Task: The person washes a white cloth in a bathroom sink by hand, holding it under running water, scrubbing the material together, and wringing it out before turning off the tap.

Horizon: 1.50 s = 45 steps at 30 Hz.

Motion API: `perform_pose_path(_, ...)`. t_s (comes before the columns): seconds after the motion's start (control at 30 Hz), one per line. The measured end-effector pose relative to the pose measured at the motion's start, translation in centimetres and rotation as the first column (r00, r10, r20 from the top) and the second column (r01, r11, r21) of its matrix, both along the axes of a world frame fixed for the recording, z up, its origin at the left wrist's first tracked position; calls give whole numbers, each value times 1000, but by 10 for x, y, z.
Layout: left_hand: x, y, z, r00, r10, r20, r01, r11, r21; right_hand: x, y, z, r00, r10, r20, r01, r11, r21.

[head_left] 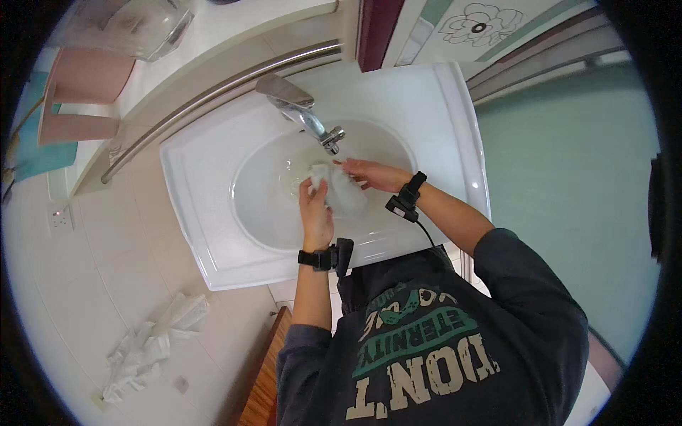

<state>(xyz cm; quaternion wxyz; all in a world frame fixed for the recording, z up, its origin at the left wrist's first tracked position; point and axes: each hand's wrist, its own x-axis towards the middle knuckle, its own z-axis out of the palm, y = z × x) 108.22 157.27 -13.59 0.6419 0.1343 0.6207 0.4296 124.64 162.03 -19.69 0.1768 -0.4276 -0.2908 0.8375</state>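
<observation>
Over the basin of a white sink [266,206], both my hands hold a soft, crumpled white cloth [346,195]. My left hand [316,213] pinches its left side, the thumb pressed against the fabric. Its upper right part is gripped by my right hand [375,175], whose fingertips are partly hidden in the folds. Just above the cloth hangs the spout of a chrome faucet [312,119]; I cannot make out running water. Each wrist wears a black strap with a small device.
A metal rail [220,86] runs behind the sink below a white shelf. On the shelf stand a pink cup [92,74] and a clear container [131,28]. White plastic bags [153,344] hang on the left wall. A pale green glass panel [561,184] borders the right side.
</observation>
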Motion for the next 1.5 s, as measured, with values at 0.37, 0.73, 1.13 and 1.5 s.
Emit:
perform_pose_path(0.37, -14, 13, -21, 986, 167, 0, -167, 984, 66, 24, 12, 5, 961, -203, 189, 33, 761, 648)
perform_pose_path(0.73, -28, -26, 97, 847, 457, -270, -264, 804, 533, -2, 20, -34, 751, -277, 599, -32, 891, 453)
perform_pose_path(1.13, -61, -49, 38, 519, 675, -525, -435, 737, 518, 45, 8, 20, 678, -664, -316, 627, 746, -223)
perform_pose_path(1.5, -56, -44, -11, 617, -710, -338, 633, 704, -322, 82, 6, 117, 873, -379, -307, 428, 898, 107)
